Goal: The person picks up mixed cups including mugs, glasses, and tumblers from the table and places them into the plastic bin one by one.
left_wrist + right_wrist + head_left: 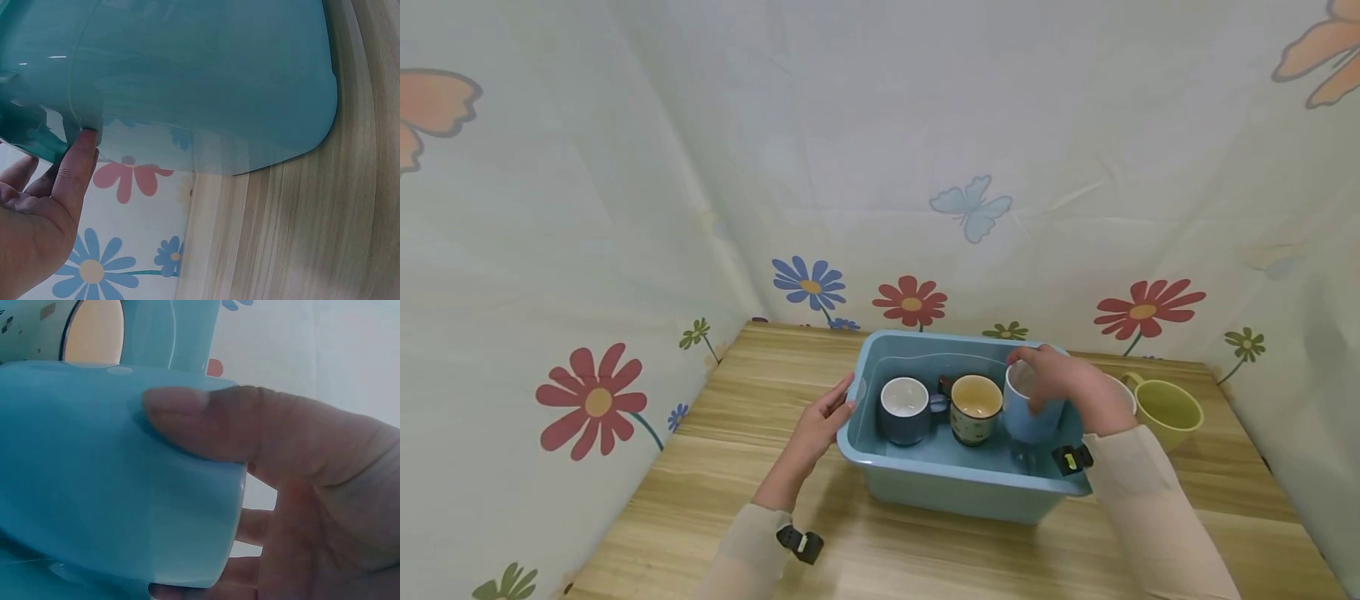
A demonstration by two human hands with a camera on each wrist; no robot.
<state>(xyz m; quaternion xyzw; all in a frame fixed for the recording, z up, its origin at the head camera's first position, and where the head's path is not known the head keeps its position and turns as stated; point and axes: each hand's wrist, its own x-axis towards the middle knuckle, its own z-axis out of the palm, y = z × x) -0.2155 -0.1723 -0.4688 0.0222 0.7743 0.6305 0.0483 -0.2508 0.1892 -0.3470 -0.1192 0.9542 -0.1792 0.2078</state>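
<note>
My right hand [1060, 379] grips a light blue cup [1026, 417] with a white inside, at the right end of a blue plastic bin [951, 492]. In the right wrist view, the thumb lies along the wall of the cup [112, 469] and the other fingers are on its far side; no handle shows. To its left in the bin stand a cream-lined patterned mug [973, 425] and a dark blue mug [904, 425] with a white inside. My left hand [816, 425] touches the bin's left side at the rim, its fingers fairly straight.
Right of the bin, a yellow-green mug [1168, 412] stands on the wooden table [700, 467]. Beside it is a white rim [1123, 392], mostly hidden behind my right wrist. A pale curtain [865, 150] with flowers and butterflies hangs around the table's back and sides.
</note>
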